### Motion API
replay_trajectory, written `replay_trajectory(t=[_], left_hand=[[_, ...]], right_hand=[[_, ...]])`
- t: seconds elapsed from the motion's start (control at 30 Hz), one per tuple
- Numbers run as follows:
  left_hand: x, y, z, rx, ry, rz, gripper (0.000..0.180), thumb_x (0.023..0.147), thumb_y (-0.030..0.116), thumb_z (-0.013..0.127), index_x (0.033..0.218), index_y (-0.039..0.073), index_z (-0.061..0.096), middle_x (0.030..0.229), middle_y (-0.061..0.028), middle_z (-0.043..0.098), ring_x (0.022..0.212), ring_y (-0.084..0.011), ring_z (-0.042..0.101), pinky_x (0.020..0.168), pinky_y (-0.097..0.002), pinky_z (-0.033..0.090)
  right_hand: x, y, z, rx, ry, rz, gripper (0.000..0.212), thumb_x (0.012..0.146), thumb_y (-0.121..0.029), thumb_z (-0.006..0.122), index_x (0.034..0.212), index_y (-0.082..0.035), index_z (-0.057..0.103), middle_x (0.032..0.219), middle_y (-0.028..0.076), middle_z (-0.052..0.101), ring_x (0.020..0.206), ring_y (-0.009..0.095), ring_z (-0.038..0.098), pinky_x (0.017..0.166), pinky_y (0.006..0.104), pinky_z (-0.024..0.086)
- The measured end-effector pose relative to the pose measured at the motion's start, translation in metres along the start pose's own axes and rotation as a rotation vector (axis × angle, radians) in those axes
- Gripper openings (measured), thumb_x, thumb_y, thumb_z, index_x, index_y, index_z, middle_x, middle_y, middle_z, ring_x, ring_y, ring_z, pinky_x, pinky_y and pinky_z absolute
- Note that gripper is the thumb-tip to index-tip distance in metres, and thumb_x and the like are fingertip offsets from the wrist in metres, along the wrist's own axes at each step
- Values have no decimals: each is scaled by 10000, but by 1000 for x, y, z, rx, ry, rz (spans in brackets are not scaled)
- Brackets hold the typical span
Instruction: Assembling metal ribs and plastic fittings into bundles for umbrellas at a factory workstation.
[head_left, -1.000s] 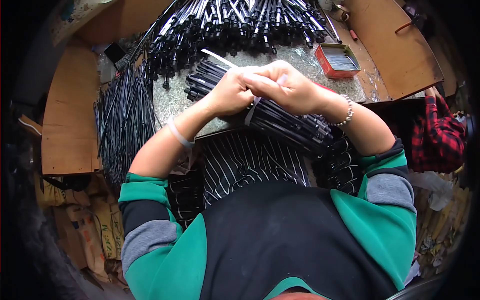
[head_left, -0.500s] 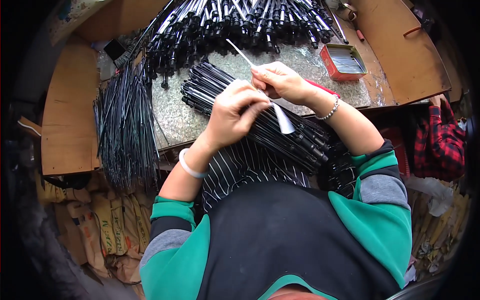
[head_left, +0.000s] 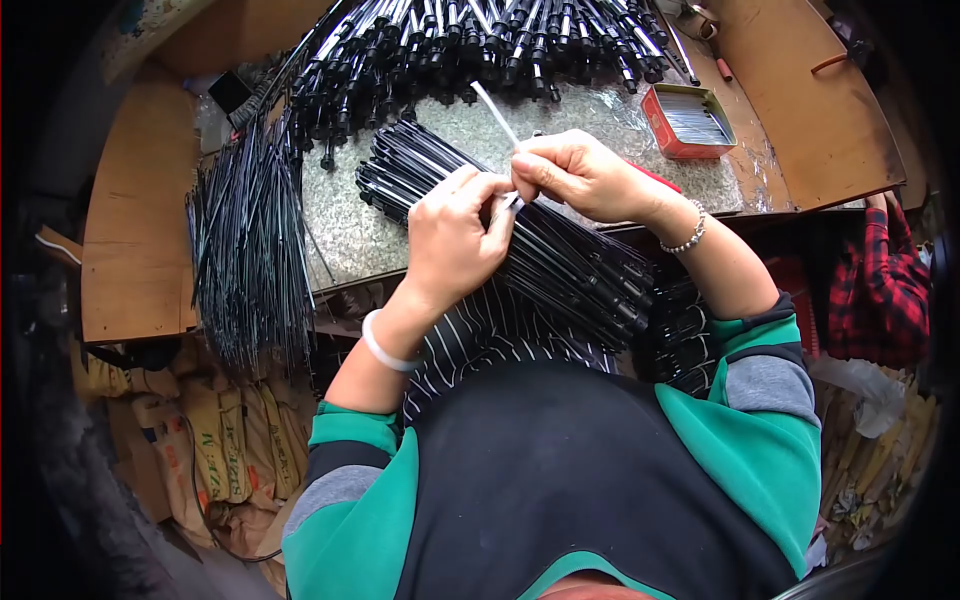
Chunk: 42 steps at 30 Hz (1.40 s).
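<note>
A thick bundle of thin black rods lies slantwise from the worktop down over my lap, with thicker black fittings at its lower right end. Over its middle my left hand is closed, its thumb and fingers pinching a narrow white strip where a small pale bit shows. My right hand pinches the same strip just to the right, fingertips touching those of my left. The strip's free end sticks up past my right fingertips toward the far side. My fingers hide the part between the hands.
A large heap of black and silver rods covers the table's far side. Another dark bunch hangs over the left edge. A red box of thin pale strips stands at right. Wooden boards flank the worktop. Another person's plaid sleeve shows far right.
My left hand has moved slightly left and down, my right hand slightly right. The broad white flap that hung below my hands is now mostly out of sight at my left fingers.
</note>
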<state>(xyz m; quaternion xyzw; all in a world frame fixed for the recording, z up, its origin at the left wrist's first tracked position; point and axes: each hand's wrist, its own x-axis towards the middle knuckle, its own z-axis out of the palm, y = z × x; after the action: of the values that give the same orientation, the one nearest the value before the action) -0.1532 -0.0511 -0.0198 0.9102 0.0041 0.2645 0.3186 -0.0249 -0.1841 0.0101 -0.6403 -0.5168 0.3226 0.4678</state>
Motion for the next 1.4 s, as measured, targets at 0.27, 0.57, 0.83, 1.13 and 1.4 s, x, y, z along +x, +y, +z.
replay_trajectory(t=[0.27, 0.57, 0.83, 1.13, 1.4], left_hand=[[-36, -14, -36, 68, 59, 50, 141, 763, 118, 633, 683, 23, 567, 773, -87, 445, 741, -214, 427, 681, -322, 362], [6, 1, -10, -1633, 87, -204, 318, 964, 240, 365, 693, 73, 361, 603, -10, 354, 540, -101, 334, 551, -254, 354], [-25, -41, -13, -1507, 103, -464, 282, 953, 183, 407, 689, 99, 355, 514, 46, 261, 413, -45, 210, 374, -200, 197], [10, 2, -9, -670, -376, -293, 174, 900, 197, 513, 904, 32, 567, 585, 66, 437, 460, -8, 329, 438, -173, 260], [-1, -2, -21, -1882, 71, -692, 201, 939, 146, 377, 795, 39, 470, 535, 60, 267, 427, -41, 220, 404, -189, 235]], right_hand=[[-6, 46, -11, -105, 51, -138, 343, 943, -232, 403, 695, -21, 510, 858, 33, 519, 698, 86, 447, 665, 219, 372], [17, 13, 13, 540, -105, 19, 434, 946, -236, 391, 549, -60, 384, 511, 16, 388, 504, 126, 392, 484, 234, 327], [-5, 53, -1, 462, 68, 75, 459, 927, -222, 392, 502, -66, 319, 462, 18, 341, 436, 107, 328, 419, 247, 250], [6, 10, 3, 538, 174, 78, 378, 942, -300, 367, 836, -12, 588, 739, 55, 578, 530, 67, 437, 448, 178, 316], [-3, 19, 30, 70, -105, -129, 403, 793, -170, 631, 1157, -49, 509, 844, 79, 599, 644, 155, 556, 540, 265, 439]])
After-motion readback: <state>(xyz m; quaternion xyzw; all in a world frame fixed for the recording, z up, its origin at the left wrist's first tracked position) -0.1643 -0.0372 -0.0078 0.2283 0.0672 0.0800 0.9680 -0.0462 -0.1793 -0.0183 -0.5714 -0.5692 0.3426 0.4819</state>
